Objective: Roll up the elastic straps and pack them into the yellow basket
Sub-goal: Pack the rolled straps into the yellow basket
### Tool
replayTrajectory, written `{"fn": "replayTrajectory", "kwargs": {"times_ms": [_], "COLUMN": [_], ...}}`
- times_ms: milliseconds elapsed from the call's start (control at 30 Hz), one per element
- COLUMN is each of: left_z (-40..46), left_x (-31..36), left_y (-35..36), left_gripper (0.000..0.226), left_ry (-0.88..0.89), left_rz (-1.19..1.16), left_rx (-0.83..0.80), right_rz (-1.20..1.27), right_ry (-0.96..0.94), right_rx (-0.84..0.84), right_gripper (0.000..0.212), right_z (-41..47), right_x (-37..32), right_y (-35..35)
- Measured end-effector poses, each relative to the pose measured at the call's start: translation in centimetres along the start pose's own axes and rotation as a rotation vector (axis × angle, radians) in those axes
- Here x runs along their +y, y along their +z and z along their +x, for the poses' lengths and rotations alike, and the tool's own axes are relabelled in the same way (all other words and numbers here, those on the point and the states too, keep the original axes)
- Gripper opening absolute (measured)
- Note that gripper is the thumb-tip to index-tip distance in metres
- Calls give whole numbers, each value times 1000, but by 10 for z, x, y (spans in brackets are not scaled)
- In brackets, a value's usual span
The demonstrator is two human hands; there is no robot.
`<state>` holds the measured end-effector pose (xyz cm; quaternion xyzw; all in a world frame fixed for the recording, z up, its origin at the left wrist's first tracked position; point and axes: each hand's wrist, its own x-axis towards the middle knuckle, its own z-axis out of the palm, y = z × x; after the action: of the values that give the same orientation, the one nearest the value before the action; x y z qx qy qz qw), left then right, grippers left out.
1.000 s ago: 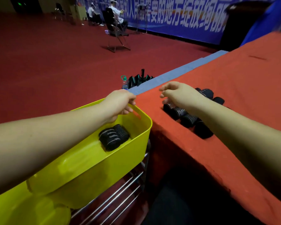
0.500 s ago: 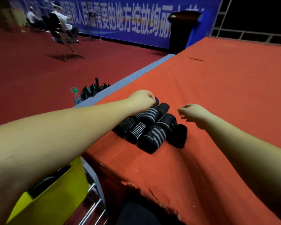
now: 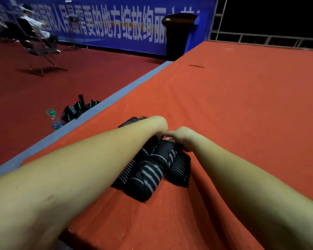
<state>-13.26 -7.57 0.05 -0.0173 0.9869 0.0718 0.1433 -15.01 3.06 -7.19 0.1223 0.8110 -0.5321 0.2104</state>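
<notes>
Our left hand (image 3: pixel 158 124) and right hand (image 3: pixel 183 138) met over far end of rolled elastic straps (image 3: pixel 153 170) on orange tabletop (image 3: pixel 242 105); fingers hidden, grip unclear. Rolls looked soft, light, springy; we'd grasp around mid-body so they stay wound.

Both forearms reach in over a red cloth-covered platform (image 3: pixel 242 109) to a cluster of rolled black elastic straps (image 3: pixel 148 175) with grey stripes. The left hand (image 3: pixel 157 124) and right hand (image 3: pixel 182 138) meet at the cluster's far end, fingers curled down among the rolls; their exact hold is hidden
</notes>
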Motion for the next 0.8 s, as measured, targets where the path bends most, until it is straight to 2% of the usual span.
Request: {"fn": "replayTrajectory", "kwargs": {"times_ms": [167, 267, 367, 400, 467, 500, 567, 667, 800], "left_z": [8, 13, 2, 4, 1, -1, -11, -30, -67], "left_x": [10, 9, 6, 2, 3, 2, 1, 1, -10], "left_y": [5, 9, 6, 6, 6, 4, 1, -1, -4], "left_gripper": [33, 30, 30, 30, 30, 26, 13, 23, 22], "left_ry": [94, 62, 46, 51, -109, -93, -128, -68, -34], "left_rz": [33, -113, -337, -501, -978, -1088, -1188, -1281, -1294], "left_rx": [-50, -44, 47, 67, 30, 58, 116, 165, 166], "right_rz": [28, 110, 186, 215, 271, 270, 223, 176, 100], "right_ry": [25, 35, -103, -149, -210, -239, -304, -394, -497], "right_rx": [-24, -73, -7, 11, 25, 35, 58, 83, 107], "right_gripper": [33, 31, 14, 14, 26, 32, 37, 36, 36], "right_z": [13, 15, 12, 9, 0, -6, -23, -53, -96], "right_x": [2, 6, 5, 4, 0, -1, -4, -5, -7], "right_y": [2, 1, -4, -7, -15, -20, -28, -33, -29]}}
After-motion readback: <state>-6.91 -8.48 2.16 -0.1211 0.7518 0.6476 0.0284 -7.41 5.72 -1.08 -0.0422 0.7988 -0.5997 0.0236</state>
